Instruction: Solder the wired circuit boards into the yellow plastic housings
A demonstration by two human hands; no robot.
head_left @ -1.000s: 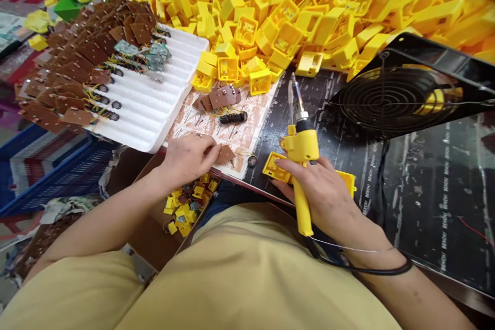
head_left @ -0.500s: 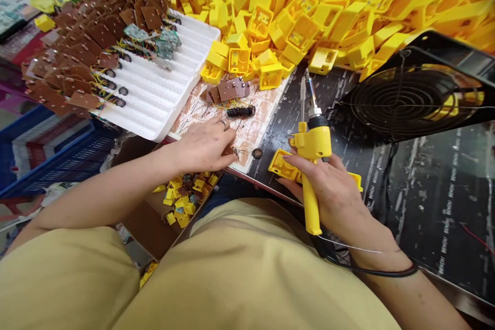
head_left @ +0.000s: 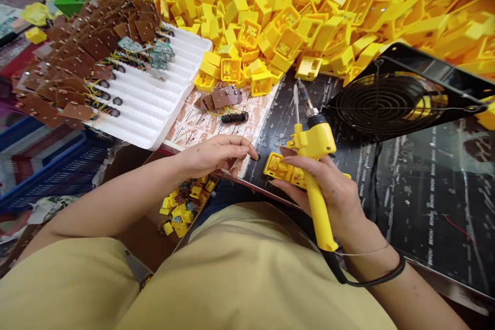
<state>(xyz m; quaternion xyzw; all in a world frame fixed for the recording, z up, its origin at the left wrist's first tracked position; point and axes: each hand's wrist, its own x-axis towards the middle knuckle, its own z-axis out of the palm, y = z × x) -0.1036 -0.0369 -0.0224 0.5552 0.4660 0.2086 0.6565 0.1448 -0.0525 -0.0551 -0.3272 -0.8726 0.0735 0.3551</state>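
Observation:
My left hand (head_left: 220,155) is at the table's front edge, fingers partly curled. Its fingertips close on a small black round part (head_left: 259,157), mostly covered by them; what lies under the palm is hidden. My right hand (head_left: 332,185) grips a yellow soldering gun (head_left: 317,180) by its handle. The gun's metal tip and thin feed tube point away from me. Below the gun, the right thumb and fingers also reach around an open yellow plastic housing (head_left: 277,166) on the black mat. Brown circuit boards (head_left: 222,97) with a row of black round parts (head_left: 235,117) lie beyond my left hand.
A white foam tray (head_left: 162,108) at left carries many wired brown boards (head_left: 93,36). Yellow housings (head_left: 247,31) are heaped at the back. A black fan (head_left: 390,103) stands at right. Below the table edge, a cardboard box (head_left: 141,232) contains yellow pieces. A blue basket (head_left: 50,165) is at far left.
My left hand has moved right, its fingers stretching onto the black round part that lay uncovered before. The soldering gun has tilted slightly in my right hand. The view has shifted a little.

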